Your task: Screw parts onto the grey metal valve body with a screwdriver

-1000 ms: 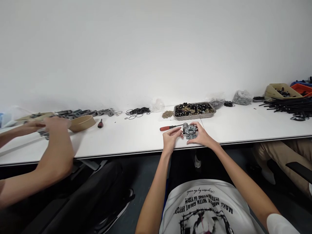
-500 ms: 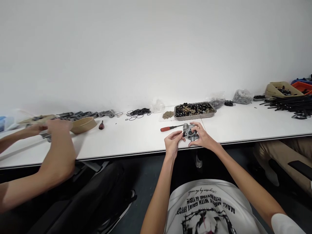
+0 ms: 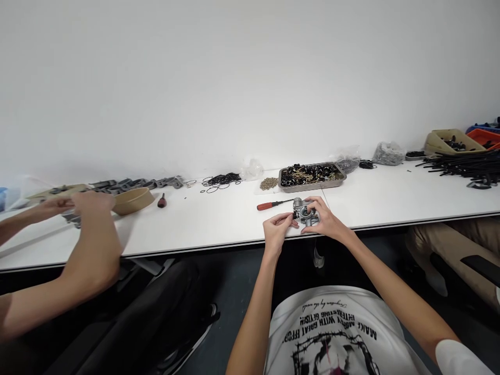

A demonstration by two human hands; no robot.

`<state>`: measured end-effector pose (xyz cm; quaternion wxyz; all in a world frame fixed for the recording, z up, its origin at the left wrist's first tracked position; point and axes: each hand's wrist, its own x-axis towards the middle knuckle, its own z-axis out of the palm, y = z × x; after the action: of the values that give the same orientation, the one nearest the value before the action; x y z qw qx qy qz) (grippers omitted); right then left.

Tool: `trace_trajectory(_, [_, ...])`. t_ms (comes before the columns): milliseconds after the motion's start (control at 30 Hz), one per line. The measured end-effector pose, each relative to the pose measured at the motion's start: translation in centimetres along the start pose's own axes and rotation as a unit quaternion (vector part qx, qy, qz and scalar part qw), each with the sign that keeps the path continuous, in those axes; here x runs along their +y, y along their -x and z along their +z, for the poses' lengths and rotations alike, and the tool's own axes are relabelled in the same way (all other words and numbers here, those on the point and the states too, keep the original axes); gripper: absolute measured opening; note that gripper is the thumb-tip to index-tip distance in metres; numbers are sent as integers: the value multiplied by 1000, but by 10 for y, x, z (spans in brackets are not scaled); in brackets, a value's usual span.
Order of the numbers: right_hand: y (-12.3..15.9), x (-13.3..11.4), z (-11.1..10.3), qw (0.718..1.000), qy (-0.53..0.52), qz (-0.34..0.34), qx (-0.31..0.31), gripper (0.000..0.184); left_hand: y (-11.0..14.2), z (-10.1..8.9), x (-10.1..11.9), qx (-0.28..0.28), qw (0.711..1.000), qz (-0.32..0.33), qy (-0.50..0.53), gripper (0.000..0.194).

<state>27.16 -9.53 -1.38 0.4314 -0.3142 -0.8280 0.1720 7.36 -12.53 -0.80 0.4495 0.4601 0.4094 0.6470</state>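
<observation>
A silvery metal carburetor [image 3: 304,212] rests at the table's front edge, directly before me. My right hand [image 3: 323,217] curls around its right side, thumb and fingers gripping the body. On the other side my left hand [image 3: 278,228] pinches a small black part [image 3: 295,215] against the carburetor; its exact kind is too small to make out. Just left of the carburetor lies a screwdriver [image 3: 265,206] with a red handle, its shaft pointing toward the metal body.
Behind stands a metal tray [image 3: 341,182] of black and brass-coloured parts, beside a pile of small brass pieces [image 3: 269,183]. Black rubber rings [image 3: 222,179] lie further left. A co-worker's hands [image 3: 91,202] work near a tan bowl [image 3: 134,201]. Black tubes [image 3: 464,166] are heaped at right.
My fingers have shifted only slightly; both hands keep their hold at the carburetor. The co-worker's hands at left have moved a little.
</observation>
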Motion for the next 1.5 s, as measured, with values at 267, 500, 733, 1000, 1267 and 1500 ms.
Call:
trace_trajectory(267, [0, 0, 0, 1000, 1, 4, -2, 53, 7, 3, -7, 32, 995, 94, -21, 28])
trace_trajectory(500, [0, -2, 0, 1000, -11, 8, 5, 51, 1, -7, -12, 1, 992, 113, -57, 28])
trace_trajectory(733, [0, -6, -2, 1000, -12, 17, 0, 48, -94, -61, 15, 28, 917, 154, -366, 30])
trace_trajectory(1000, [1, -7, 0, 1000, -2, 14, 2, 47, -150, -92, 18, -107, 942, -2, -318, 23])
trace_trajectory(1267, [1, -6, -2, 1000, 7, 13, 10, 49, -179, -82, 22, 144, 981, 43, 125, 30])
trace_trajectory(1500, [-1, 0, -3, 999, 10, -1, 33, 51, -182, -80, 0, 227, 966, 80, 94, 26])
